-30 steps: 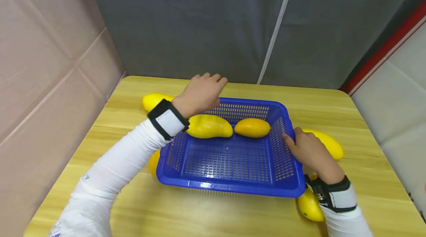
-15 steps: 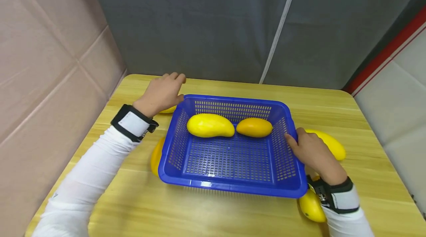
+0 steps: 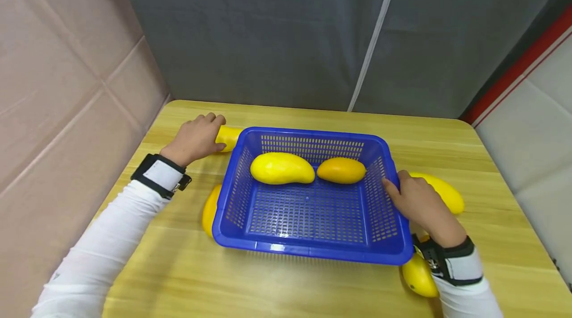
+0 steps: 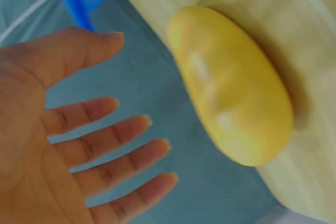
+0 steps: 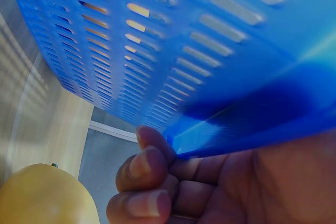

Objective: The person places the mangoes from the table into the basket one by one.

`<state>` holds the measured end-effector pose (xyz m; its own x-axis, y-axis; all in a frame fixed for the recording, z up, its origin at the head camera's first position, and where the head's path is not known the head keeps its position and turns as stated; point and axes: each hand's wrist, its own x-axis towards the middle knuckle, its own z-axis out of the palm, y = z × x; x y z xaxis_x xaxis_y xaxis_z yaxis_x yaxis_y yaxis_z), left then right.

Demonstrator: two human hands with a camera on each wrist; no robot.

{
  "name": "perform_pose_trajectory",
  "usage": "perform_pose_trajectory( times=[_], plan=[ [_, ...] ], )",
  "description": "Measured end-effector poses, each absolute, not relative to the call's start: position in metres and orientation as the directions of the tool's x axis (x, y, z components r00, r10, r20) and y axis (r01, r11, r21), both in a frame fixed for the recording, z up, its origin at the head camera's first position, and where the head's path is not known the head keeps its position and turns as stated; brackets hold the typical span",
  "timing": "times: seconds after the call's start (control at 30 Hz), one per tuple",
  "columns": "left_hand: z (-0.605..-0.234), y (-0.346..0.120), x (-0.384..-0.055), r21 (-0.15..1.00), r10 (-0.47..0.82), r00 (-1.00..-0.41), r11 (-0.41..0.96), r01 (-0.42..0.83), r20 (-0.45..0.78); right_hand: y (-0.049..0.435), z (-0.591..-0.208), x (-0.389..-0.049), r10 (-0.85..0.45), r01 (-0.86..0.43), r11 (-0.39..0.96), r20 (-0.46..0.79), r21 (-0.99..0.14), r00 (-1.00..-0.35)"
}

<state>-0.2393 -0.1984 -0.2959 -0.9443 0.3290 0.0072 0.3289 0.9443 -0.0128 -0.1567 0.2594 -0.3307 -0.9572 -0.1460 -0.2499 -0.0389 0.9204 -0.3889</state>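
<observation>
A blue plastic basket (image 3: 313,253) stands mid-table. Inside lie a large yellow mango (image 3: 282,168) and a smaller orange-yellow mango (image 3: 341,170), end to end near the back wall. My right hand (image 3: 422,206) grips the basket's right rim, fingers curled beneath it in the right wrist view. At the back left, my left hand (image 3: 194,138) is beside another yellow mango (image 3: 229,137), partly hidden behind the basket's corner. In the left wrist view its fingers (image 4: 113,137) are extended and spread, apart from that mango (image 4: 231,85).
An orange-yellow mango (image 3: 210,211) lies against the basket's left side, partly covered. To the right are a long yellow mango (image 3: 440,193) behind the right hand and another mango (image 3: 419,276) under the right wrist. A grey curtain (image 3: 268,35) hangs behind the wooden table (image 3: 286,293).
My left hand has swung left from above the basket, then lowered beside the back-left mango. My right hand stays on the rim; the basket and the mangoes in it look unmoved.
</observation>
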Motion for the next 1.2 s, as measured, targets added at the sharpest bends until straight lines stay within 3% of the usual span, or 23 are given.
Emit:
perform_pose_trajectory(
  times=[0.47,0.87,1.2],
  plan=[
    [-0.342,-0.218,-0.261,0.001,0.34,-0.94,0.94,0.34,0.017,0.26,-0.333,-0.154,-0.144,-0.032,0.919,-0.257,-0.394,-0.956],
    [-0.353,-0.222,-0.279,-0.018,0.333,-0.937,0.942,0.336,-0.102,0.259,-0.333,-0.155,-0.147,-0.039,0.918,-0.248,-0.394,-0.958],
    [-0.358,-0.22,-0.284,-0.022,0.333,-0.94,0.942,0.336,-0.079,0.259,-0.331,-0.158,-0.147,-0.043,0.918,-0.237,-0.394,-0.96]
  ],
)
